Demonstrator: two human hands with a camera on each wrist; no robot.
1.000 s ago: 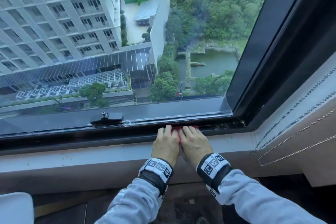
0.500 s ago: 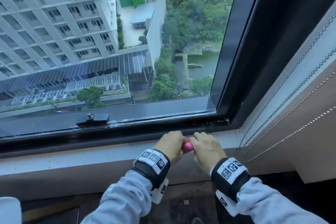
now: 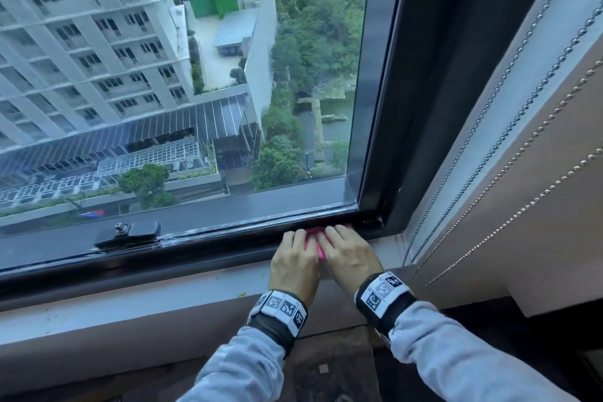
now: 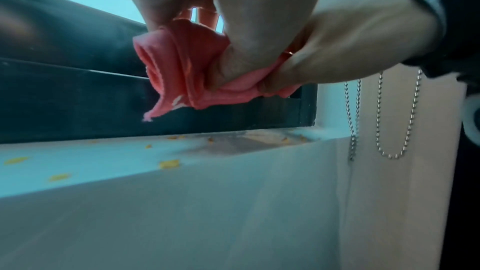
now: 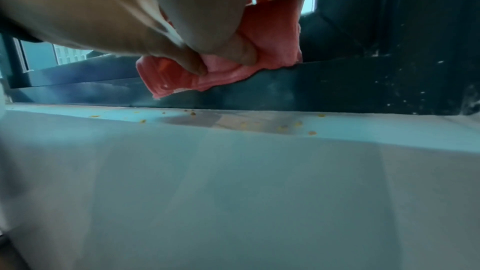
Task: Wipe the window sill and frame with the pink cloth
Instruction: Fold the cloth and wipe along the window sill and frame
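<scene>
left hand (image 3: pixel 295 263) and right hand (image 3: pixel 349 258) side by side, knuckles up, both curled around the bunched pink cloth (image 3: pixel 314 241). wrist views show each thumb pinching folds from below: left thumb (image 4: pixel 233 65) dug into the wad, right thumb (image 5: pixel 244 52) likewise. two-handed hold probably serves to keep the cloth compact and put weight behind it.

cloth sits on the upper ledge of the dark bottom frame rail (image 4: pixel 233 114), near the right corner where the rail meets the upright frame (image 3: pixel 378 108). fingertips reach into the groove below the glass; a loose tail of cloth (image 4: pixel 155 110) hangs over the rail's face. judged: working the track toward the corner, where grime collects.

white window sill (image 3: pixel 163 290) lies below the hands and carries scattered yellowish crumbs (image 4: pixel 169 164); looks not yet wiped, so that part of the job likely remains. pale specks also on the dark frame at the corner (image 5: pixel 376 54).

further out: black window latch (image 3: pixel 130 233) on the rail, well left of the hands. bead chains (image 3: pixel 489 153) of a blind hang just right of the corner; could snag if a stroke runs wide.
</scene>
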